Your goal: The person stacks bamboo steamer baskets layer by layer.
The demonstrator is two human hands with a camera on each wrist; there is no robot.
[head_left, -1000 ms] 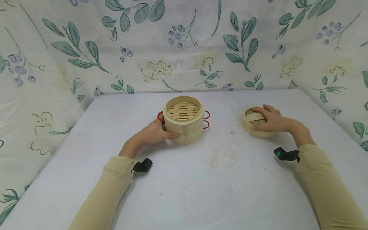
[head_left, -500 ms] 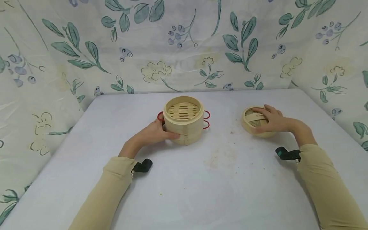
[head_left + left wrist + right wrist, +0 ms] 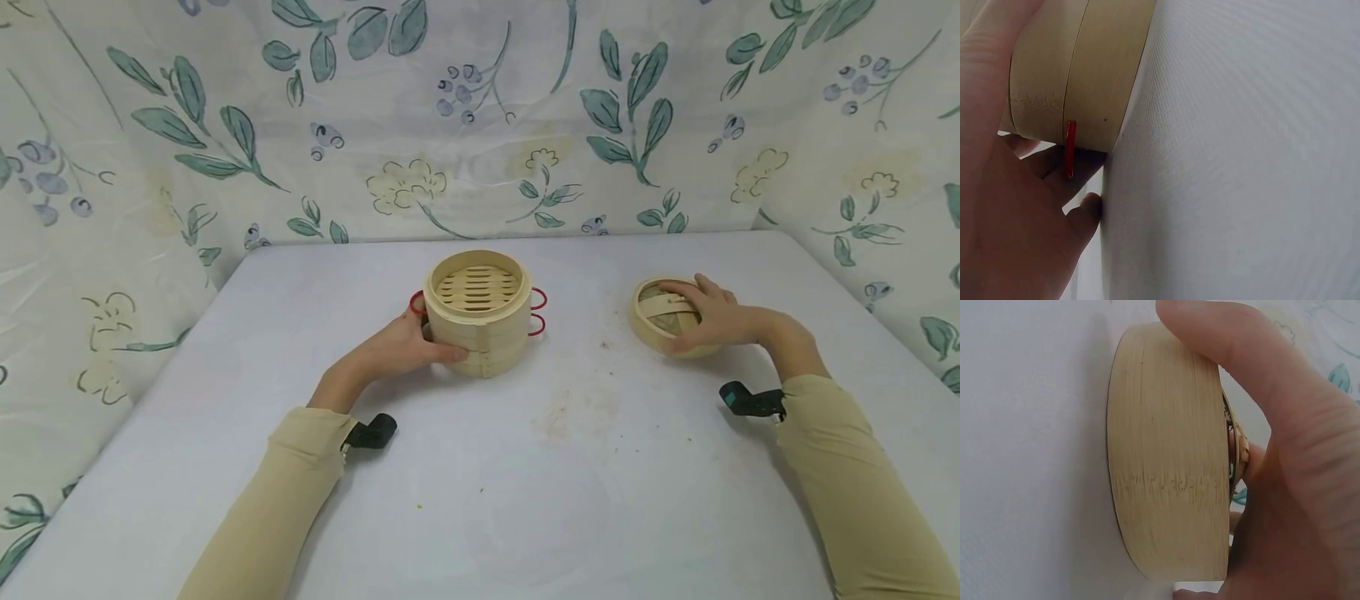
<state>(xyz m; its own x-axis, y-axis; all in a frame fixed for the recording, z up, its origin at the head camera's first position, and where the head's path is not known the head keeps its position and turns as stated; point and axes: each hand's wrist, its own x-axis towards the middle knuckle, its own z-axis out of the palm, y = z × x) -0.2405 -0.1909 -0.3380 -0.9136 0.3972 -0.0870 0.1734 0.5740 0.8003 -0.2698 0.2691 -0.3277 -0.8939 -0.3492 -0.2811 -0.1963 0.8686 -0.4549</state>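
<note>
A round bamboo steamer (image 3: 483, 333) with red loop handles stands upright on the table, its slatted floor showing from above. My left hand (image 3: 401, 346) grips its left side, thumb across the front and fingers round behind, near a red handle (image 3: 1070, 150). Further right lies the bamboo steamer lid (image 3: 651, 325), woven top up with a flat strap across it. With the thumb on its near side wall and the fingers reaching over the top, my right hand (image 3: 712, 318) holds this lid. In the right wrist view the lid's side wall (image 3: 1169, 462) shows close up.
Both things rest on a white-covered table (image 3: 540, 500) with small crumbs and faint brownish stains between them. A floral curtain (image 3: 480, 125) hangs behind the table and along both sides. Each wrist carries a small black camera (image 3: 372, 431).
My right hand has shifted very slightly to the right on the lid, its thumb moving a little along the near side. The left hand and the steamer stay put.
</note>
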